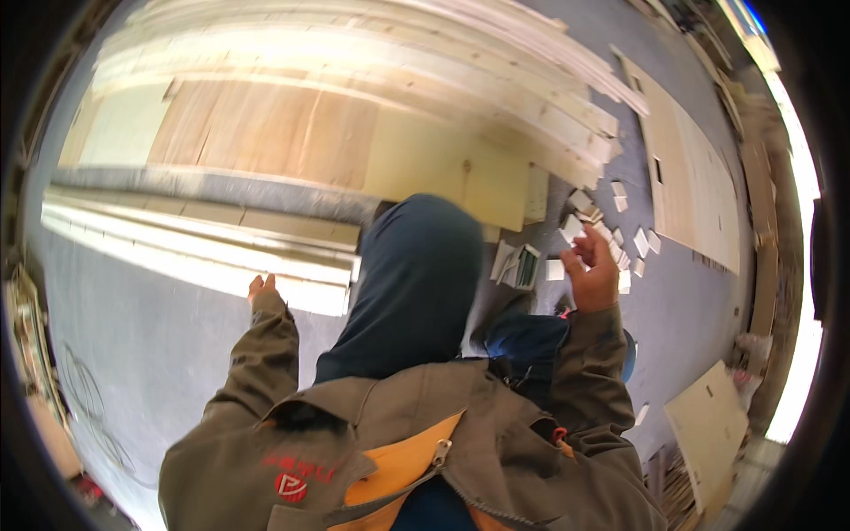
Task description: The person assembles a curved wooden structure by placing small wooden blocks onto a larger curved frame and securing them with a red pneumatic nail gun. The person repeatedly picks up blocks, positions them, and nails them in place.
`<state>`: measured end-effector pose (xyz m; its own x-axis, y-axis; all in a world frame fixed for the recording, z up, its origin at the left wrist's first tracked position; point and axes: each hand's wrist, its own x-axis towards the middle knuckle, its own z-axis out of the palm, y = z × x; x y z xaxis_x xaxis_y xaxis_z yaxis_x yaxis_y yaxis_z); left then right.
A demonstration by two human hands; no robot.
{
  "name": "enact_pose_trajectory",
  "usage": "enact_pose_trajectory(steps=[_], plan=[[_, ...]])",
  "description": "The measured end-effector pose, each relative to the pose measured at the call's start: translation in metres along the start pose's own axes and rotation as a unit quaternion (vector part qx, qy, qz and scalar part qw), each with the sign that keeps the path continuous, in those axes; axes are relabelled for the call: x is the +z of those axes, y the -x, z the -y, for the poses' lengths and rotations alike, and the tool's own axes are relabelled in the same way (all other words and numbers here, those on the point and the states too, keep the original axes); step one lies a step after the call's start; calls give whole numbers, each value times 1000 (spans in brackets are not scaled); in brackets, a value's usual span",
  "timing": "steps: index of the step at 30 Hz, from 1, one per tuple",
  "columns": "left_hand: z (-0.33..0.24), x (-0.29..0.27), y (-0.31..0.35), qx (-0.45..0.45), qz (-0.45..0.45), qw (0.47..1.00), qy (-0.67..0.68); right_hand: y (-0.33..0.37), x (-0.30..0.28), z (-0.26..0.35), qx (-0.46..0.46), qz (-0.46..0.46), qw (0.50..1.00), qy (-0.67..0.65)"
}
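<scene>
My left hand is at the near edge of a long white board, its fingers close together against that edge; the rest of its grip is hidden by the sleeve and glare. This board lies alongside other long, narrow boards at the left. Over on the right, my right hand is raised with fingers loosely bent and apart, nothing visible between them. Just beyond it, several small pale blocks are scattered on the grey floor. My bent knee in dark trousers comes between the two hands.
A broad stack of wooden panels and long planks spans the far side. Small pieces stand near my knee. A large slotted panel lies at the right, another board leans lower right. A thin cable curls at the left.
</scene>
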<state>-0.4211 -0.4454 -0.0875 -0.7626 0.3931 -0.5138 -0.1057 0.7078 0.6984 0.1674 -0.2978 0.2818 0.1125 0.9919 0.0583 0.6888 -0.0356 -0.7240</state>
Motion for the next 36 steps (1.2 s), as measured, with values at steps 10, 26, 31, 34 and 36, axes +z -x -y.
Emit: enact_pose_trajectory(steps=[10,26,31,34,36], plan=[[-332,99,14,367,118,921,-51,-18,-52,-52,30,-34,999,-20],[-522,436,68,700,79,556,-441,-43,-57,-31,198,109,974,-13],[-533,466,65,666,110,549,-493,-47,-51,-59,180,138,974,-8],[-530,468,65,672,65,520,-523,-52,-46,-64,164,161,973,-8],[-524,467,70,662,74,521,-533,-52,-47,-66,165,161,973,-10]])
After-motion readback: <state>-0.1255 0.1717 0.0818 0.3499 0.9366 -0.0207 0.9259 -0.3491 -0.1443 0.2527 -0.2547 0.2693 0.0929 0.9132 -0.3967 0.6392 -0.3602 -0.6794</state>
